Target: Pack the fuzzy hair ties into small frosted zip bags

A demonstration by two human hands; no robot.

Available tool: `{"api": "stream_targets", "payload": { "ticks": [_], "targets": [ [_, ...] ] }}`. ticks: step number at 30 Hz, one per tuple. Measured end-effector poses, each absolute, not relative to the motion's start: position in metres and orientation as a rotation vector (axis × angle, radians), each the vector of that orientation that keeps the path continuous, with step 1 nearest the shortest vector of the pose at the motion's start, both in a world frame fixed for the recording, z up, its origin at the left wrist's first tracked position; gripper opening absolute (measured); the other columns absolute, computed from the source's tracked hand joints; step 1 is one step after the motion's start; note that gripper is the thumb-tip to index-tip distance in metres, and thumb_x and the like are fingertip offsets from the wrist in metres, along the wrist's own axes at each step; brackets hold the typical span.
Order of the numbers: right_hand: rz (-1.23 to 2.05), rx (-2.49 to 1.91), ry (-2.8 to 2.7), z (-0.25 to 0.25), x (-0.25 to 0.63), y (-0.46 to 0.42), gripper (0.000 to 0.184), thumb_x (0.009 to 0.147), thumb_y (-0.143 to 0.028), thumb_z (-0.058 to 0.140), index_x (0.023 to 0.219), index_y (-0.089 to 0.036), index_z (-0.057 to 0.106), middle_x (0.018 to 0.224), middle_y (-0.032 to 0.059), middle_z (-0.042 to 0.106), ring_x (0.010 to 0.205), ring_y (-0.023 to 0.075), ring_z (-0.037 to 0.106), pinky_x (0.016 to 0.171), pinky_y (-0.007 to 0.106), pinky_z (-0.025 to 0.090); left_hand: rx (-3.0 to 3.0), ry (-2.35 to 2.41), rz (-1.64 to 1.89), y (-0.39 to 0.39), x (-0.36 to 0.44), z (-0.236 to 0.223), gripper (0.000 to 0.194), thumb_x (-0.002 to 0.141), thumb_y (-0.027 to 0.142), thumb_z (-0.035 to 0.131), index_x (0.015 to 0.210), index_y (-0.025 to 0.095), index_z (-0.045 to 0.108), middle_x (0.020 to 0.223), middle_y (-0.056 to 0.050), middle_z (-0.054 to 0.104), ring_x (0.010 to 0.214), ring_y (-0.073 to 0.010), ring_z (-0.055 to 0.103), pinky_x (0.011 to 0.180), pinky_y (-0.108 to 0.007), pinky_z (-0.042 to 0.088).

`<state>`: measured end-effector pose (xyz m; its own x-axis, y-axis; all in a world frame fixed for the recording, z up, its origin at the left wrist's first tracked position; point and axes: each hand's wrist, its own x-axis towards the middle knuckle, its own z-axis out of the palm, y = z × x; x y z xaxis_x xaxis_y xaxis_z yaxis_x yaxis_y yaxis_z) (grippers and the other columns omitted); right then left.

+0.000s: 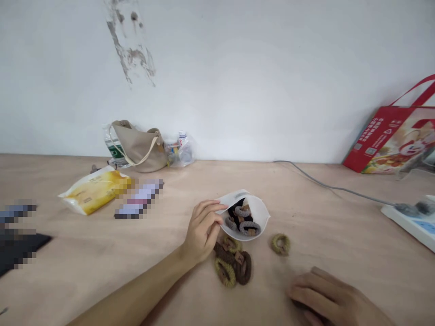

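Note:
My left hand [203,228] pinches the near-left rim of a white pouch [261,213], whose mouth gapes toward me. Inside the pouch lie several grey hair ties [249,227] and black ones [235,209], with small tan tags. Just below it, a loose pile of brown hair ties [245,271] and olive hair ties [224,273] rests on the table. One more olive hair tie [280,244] lies apart to the right. My right hand [328,296] is low at the right, slightly blurred, its fingers curled down; something dark shows under them, too hidden to name.
A yellow-and-white packet [97,188] and a blurred phone-like object [139,199] lie at left. Against the wall stand a beige bag [142,147], a clear plastic bag [183,151] and a red carrier bag [397,136]. A grey cable [326,184] runs to a white power strip [413,224].

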<state>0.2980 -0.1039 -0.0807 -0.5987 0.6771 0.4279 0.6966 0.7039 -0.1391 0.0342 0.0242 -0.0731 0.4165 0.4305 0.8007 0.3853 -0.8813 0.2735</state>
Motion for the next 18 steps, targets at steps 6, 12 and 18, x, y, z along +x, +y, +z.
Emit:
{"api": "stream_targets", "payload": {
  "ticks": [6,12,18],
  "targets": [
    [-0.048,-1.022,-2.171,-0.041,0.254,-0.044,0.019,0.086,-0.014,0.048,0.101,-0.022,0.056,0.106,0.0077,0.065,0.093,0.019,0.062,0.075,0.03,0.053,2.646,0.762,1.459,0.025,0.031,-0.072,0.022,0.082,0.001,0.039,0.077,0.02,0.048,0.105,-0.006,0.065,0.106,-0.0213,0.051,0.088,-0.044,0.044],
    [0.015,-1.265,-2.018,-0.055,0.272,-0.046,0.016,0.085,-0.017,0.047,0.098,-0.023,0.055,0.09,0.0043,0.065,0.074,0.0171,0.062,0.064,0.03,0.054,2.631,0.757,1.464,0.023,0.032,-0.072,0.022,0.082,0.002,0.039,0.076,0.02,0.049,0.104,-0.006,0.065,0.105,-0.0212,0.052,0.087,-0.043,0.046],
    [-0.031,-1.377,-2.325,-0.088,0.296,-0.075,0.021,0.084,-0.008,0.043,0.09,-0.025,0.054,0.084,0.0031,0.064,0.073,0.0195,0.061,0.061,0.032,0.053,2.627,0.806,1.502,0.024,0.034,-0.075,0.019,0.083,0.003,0.044,0.079,0.021,0.051,0.104,-0.006,0.064,0.104,-0.0209,0.052,0.086,-0.042,0.046]
  ]
}}
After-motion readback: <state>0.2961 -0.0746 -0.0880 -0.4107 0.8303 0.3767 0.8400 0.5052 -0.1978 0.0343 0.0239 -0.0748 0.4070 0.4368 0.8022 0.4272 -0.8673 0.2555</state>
